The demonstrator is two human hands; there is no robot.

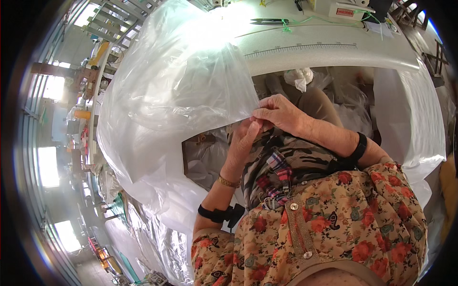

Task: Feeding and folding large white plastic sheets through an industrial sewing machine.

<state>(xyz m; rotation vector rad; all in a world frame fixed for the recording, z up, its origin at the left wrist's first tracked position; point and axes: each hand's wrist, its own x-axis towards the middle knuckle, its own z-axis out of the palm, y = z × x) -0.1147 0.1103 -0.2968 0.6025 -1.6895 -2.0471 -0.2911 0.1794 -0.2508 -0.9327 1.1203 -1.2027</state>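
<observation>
A large sheet of clear plastic film [186, 90] spreads over the left half of the white table and hangs toward me. Its near right corner ends at my fingers. My left hand [246, 136] is closed, thumb and fingertips pinched at that corner. Pressed close against it, my right hand [279, 112] has its fingers bent down in a pinch at the same edge of film. The two hands meet above my lap, just in front of the table's edge. Exactly how the fingertips grip the film is partly hidden.
The white table [324, 55] has a printed ruler scale along it. Thread snips [267, 21] lie at the back, tied to green string. A bright lamp glare sits at the top. More plastic film [405, 109] hangs at the right. A crumpled white bundle [298, 77] shows below the table.
</observation>
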